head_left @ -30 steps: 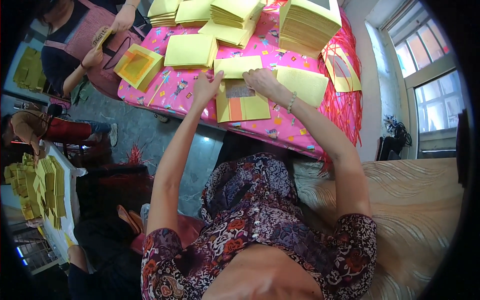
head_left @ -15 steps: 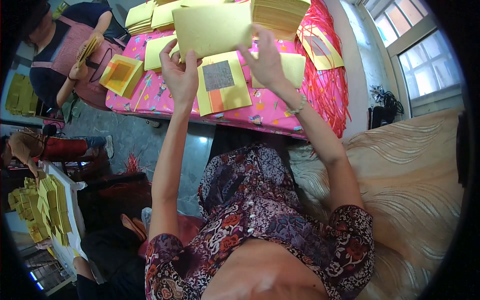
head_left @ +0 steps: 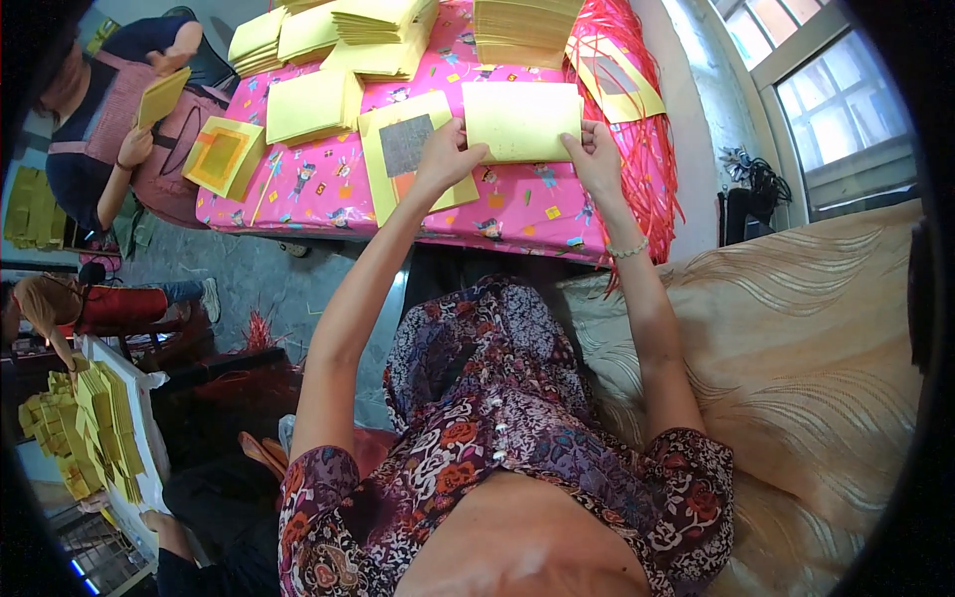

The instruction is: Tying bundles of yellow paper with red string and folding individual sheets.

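Yellow paper sheets are held between my two hands at the right part of the table. My left hand pinches them at the lower left corner, fingers closed. At the right edge, my right hand grips them with thumb and fingers. How many sheets are in this bundle I cannot make out. Just left of my left hand lies a yellow sheet with a grey rectangle and an orange strip, partly covered by that hand. A thick yellow paper stack lies further left.
Pink patterned cloth covers the table. More yellow stacks stand at the back. Red plastic strands hang over the right end. A yellow pile with an orange square lies at the left, near another person holding yellow sheets.
The yellow sheets have moved down and to the right, over where a yellow pile lay. My right hand, blurred and off the paper before, now grips their right edge. The back stacks are more exposed.
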A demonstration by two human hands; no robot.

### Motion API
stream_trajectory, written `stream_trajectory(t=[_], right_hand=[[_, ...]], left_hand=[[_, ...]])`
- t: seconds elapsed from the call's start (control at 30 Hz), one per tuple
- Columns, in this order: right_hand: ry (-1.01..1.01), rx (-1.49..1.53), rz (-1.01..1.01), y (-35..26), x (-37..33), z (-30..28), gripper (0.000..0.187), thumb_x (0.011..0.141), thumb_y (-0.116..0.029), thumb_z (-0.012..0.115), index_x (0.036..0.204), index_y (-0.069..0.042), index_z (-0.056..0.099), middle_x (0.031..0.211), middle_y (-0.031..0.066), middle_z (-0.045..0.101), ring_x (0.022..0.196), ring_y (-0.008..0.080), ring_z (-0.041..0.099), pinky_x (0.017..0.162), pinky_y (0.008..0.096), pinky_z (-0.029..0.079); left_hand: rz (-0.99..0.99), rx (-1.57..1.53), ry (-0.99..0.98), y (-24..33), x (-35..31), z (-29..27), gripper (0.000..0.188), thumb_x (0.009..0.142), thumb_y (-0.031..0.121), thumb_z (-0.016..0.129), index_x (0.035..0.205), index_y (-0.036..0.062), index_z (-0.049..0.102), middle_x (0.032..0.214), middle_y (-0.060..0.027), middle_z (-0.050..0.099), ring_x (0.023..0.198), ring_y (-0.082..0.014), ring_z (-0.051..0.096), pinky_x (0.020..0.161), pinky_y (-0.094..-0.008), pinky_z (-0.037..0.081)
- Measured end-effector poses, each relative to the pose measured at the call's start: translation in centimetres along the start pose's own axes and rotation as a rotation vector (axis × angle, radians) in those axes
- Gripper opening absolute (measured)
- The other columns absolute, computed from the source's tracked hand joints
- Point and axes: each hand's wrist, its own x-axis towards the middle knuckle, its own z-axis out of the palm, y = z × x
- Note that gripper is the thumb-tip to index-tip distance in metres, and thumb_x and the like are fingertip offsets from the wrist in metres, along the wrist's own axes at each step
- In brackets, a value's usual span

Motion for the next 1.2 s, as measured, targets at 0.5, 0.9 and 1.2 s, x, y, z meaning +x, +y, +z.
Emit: stream_trajectory(t=[0.5, 0.9, 1.2], right_hand=[[-0.014, -0.404, 0.026, 3.0, 1.3, 0.4, 0.040, 0.080, -0.030, 0.067, 0.105, -0.001, 0.055, 0.087, 0.0149, 0.068, 0.080, 0.0317, 0.066, 0.072, 0.0435, 0.049], [0.039, -0.553, -0.104, 3.4, 1.5, 0.7, 0.038, 0.079, -0.027, 0.068, 0.102, 0.001, 0.056, 0.089, 0.0178, 0.063, 0.085, 0.0352, 0.063, 0.075, 0.0453, 0.048], [-0.084, -0.603, 0.066, 3.5, 1.9, 0.3, 0.043, 0.079, -0.034, 0.069, 0.103, 0.000, 0.056, 0.099, 0.0201, 0.059, 0.088, 0.0359, 0.061, 0.076, 0.0461, 0.049]], left_hand=[[-0.171, 0.328, -0.100, -2.6, 3.3, 0.7, 0.040, 0.068, 0.027, 0.073, 0.096, -0.0003, 0.065, 0.084, -0.0129, 0.069, 0.076, -0.0232, 0.067, 0.070, -0.0326, 0.051], [-0.080, 0.627, 0.045, -2.0, 3.4, 2.2, 0.048, 0.067, 0.025, 0.079, 0.100, -0.0032, 0.058, 0.089, -0.0183, 0.067, 0.084, -0.0314, 0.066, 0.075, -0.0393, 0.052], [-0.058, 0.625, 0.101, -2.3, 2.8, 2.3, 0.050, 0.068, 0.026, 0.078, 0.105, 0.0005, 0.056, 0.086, -0.0160, 0.067, 0.081, -0.0304, 0.066, 0.075, -0.0391, 0.051]])
